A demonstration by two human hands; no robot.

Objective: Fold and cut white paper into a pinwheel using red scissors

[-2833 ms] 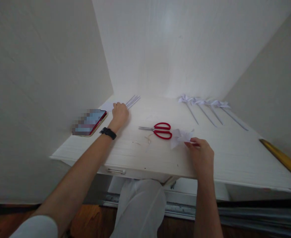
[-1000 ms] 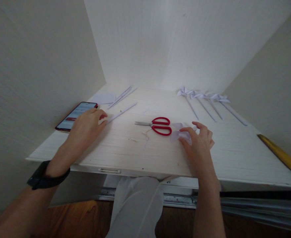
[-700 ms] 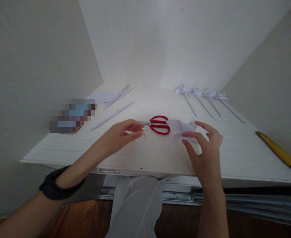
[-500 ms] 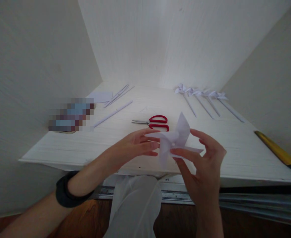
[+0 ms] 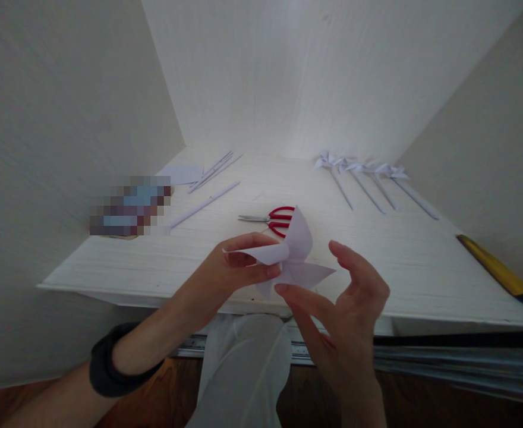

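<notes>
While a white trouser leg [image 5: 248,362] fills the gap below, the left hand [image 5: 232,270] pinches one blade of a white paper pinwheel [image 5: 290,255] between thumb and fingers, holding it in the air above the near edge of the white surface [image 5: 422,261]. The right hand [image 5: 350,300] is spread loose just right of the pinwheel, its forefinger touching the lower blade and gripping nothing. A dark band [image 5: 105,368] circles the left wrist. Just behind the pinwheel lie red-handled scissors [image 5: 273,219], partly hidden by its upper blade. Farther back and left of the scissors rest a single white paper stick [image 5: 203,204], a blurred phone [image 5: 130,205], a bundle of sticks [image 5: 214,171] and a paper sheet [image 5: 182,173]. Far right of the scissors, finished pinwheels on sticks [image 5: 368,181] lie in a row; a yellow ruler [image 5: 497,270] rests at the right edge.
</notes>
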